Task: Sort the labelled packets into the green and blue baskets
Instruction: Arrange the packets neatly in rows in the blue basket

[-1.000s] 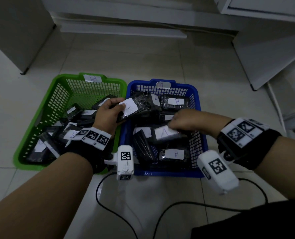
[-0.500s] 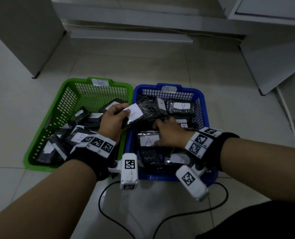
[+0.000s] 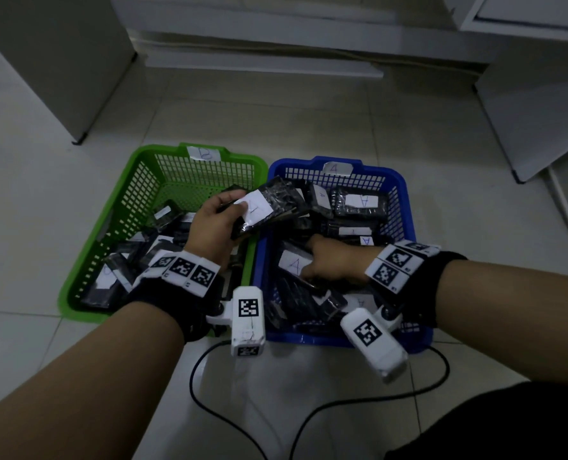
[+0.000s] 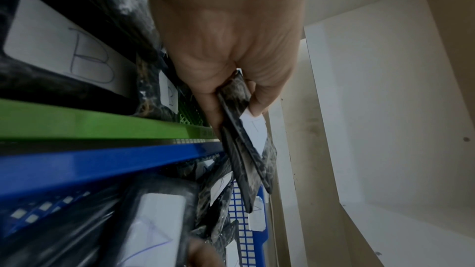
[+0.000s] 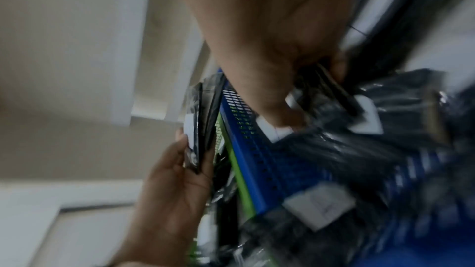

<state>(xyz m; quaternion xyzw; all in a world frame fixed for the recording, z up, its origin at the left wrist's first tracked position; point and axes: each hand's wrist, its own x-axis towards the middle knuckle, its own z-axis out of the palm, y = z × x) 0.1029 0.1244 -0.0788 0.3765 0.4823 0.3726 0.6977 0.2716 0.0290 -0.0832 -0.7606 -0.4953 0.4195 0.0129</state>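
We see the left hand [image 3: 214, 224] grasping a labelled packet [image 3: 269, 207] over the basket rims. Right hand [image 3: 334, 263], fingers curled, pinches a dark packet [image 5: 334, 90] inside the blue basket [image 3: 405, 207].

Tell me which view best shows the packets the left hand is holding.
Head view: the held packets face the camera above the basket rims, white label up, gripped by the left hand. Left wrist shows the packets edge-on, label foreshortened. Right wrist catches them small and blurred.

A black cable [image 3: 209, 390] loops across the pale tiled floor [image 3: 276, 127] near white cabinets [image 3: 538, 94].
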